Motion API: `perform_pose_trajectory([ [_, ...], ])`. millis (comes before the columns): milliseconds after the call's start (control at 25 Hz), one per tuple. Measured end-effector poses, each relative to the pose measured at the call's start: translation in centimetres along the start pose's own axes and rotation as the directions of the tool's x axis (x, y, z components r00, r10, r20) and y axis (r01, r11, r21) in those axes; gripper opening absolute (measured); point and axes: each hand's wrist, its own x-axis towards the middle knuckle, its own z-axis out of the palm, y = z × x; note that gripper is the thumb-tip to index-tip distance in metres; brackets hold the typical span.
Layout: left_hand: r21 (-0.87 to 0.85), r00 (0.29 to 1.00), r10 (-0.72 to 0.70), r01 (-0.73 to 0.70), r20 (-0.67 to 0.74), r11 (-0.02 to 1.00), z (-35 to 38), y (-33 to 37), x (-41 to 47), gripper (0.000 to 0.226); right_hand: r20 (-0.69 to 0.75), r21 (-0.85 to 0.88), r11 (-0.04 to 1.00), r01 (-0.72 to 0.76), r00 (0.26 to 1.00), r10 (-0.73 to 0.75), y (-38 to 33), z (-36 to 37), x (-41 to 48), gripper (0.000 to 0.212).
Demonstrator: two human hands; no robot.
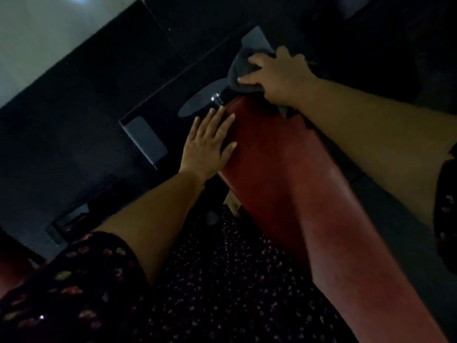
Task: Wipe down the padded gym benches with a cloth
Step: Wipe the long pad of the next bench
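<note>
A long red padded bench (291, 184) runs from the lower right up toward the middle of the dim view. At its far end lies a dark grey cloth (241, 70). My right hand (279, 78) presses down on the cloth with its fingers spread over it. My left hand (210, 144) lies flat on the bench's left edge near the far end, fingers straight and holding nothing.
Black rubber floor mats (99, 95) surround the bench. A grey metal foot of the frame (146, 142) sits to the left, and a short chrome peg (216, 99) sticks out by the bench's far end. Pale floor (37, 33) shows at top left. My patterned clothing fills the bottom.
</note>
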Motion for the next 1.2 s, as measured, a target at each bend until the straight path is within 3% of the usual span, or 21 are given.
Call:
perform_pose_trajectory([
  [80,-0.025,0.999,-0.025,0.026,0.04,0.999,-0.4,0.0,1.0,0.066,-0.04,0.053,0.991,-0.125,0.991,0.127,-1.0,0.9,-0.6,0.057],
  [240,-0.05,0.999,-0.012,0.014,0.03,0.999,-0.3,0.3,1.0,0.069,-0.125,0.135,0.99,-0.043,0.99,0.06,-1.1,2.3,-2.1,0.062],
  [320,-0.061,0.999,0.0,0.003,0.047,0.998,-0.5,0.0,1.0,0.068,-0.109,0.222,0.955,-0.196,0.969,0.224,-0.3,2.9,-2.6,0.066],
  [400,-0.057,0.997,0.014,-0.01,0.075,0.998,-0.8,-0.2,1.1,0.069,-0.022,0.396,0.82,-0.414,0.888,0.46,-0.4,3.9,-3.4,0.069],
  [440,-0.051,0.996,0.024,-0.019,0.09,0.998,-1.0,-0.2,1.2,0.07,0.015,0.449,0.769,-0.455,0.864,0.503,-0.6,4.3,-3.8,0.07],
  [600,-0.036,0.971,0.038,-0.03,0.237,0.999,-3.8,-0.1,1.7,0.075,0.103,0.359,0.854,-0.376,0.926,0.364,1.6,2.9,-7.2,0.065],
  [800,0.069,0.891,0.028,-0.066,0.452,0.995,-9.0,1.3,0.4,0.081,0.232,0.238,0.845,-0.479,0.873,0.429,-1.8,1.8,-12.9,0.056],
  [1000,0.001,0.933,0.022,-0.024,0.358,1.0,-17.3,0.2,0.2,0.06,0.241,0.372,0.809,-0.455,0.889,0.389,-4.7,-3.9,-17.8,0.052],
  [1120,0.139,0.95,-0.002,-0.043,0.313,0.989,-25.5,-2.6,1.8,0.061,0.097,0.334,0.851,-0.405,0.913,0.396,-2.7,-11.2,-19.5,0.051],
  [1200,0.208,0.962,0.08,-0.137,0.261,0.968,-31.0,-1.2,2.3,0.063,-0.032,0.371,0.825,-0.426,0.882,0.47,-1.7,-15.9,-20.6,0.052],
])
